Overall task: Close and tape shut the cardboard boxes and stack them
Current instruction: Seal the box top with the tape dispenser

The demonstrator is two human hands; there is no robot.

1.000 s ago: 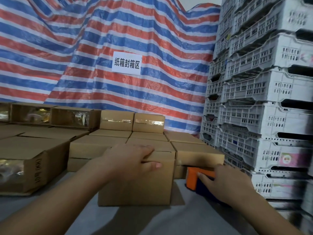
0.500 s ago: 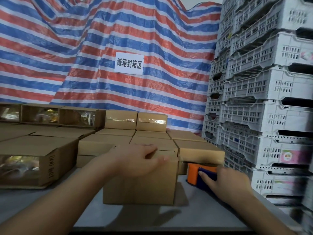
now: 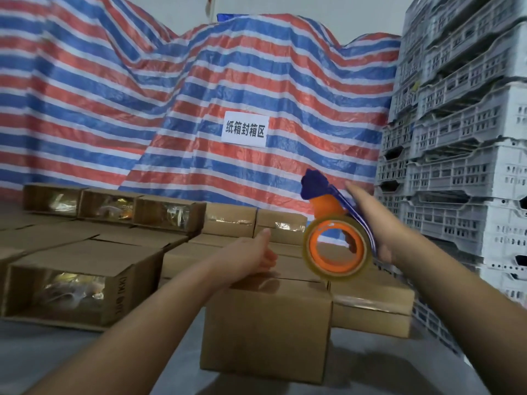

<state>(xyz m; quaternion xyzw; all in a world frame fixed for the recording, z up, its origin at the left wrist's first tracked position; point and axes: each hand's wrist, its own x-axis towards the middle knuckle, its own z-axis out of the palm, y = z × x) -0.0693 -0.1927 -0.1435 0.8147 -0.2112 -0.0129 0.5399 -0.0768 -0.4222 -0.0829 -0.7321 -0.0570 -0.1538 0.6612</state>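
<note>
- Right now the right hand (image 3: 373, 223) grips a tape dispenser (image 3: 336, 238), fingers wrapped round its blue handle, the clear roll on an orange hub held in the air just above the near cardboard box (image 3: 268, 329).
- That box sits on the grey counter (image 3: 71, 357) at about 6 o'clock of the view, its top flaps folded down; I cannot see tape across its seam yet.
- Meanwhile the left hand (image 3: 253, 258) rests on the box top at its 11 o'clock corner, fingers straight and relaxed, grasping nothing.
- To tape well, I judge, keep the left palm pressing both flaps flat, land the tape end over the far edge of the seam, then draw the dispenser toward the body in one steady pull.
- Stacked boxes (image 3: 370, 306) touch it at 3 o'clock, so it should not slide that way.
- At 9 o'clock, boxes lying on their side (image 3: 79, 283) show open ends with packets inside.
</note>
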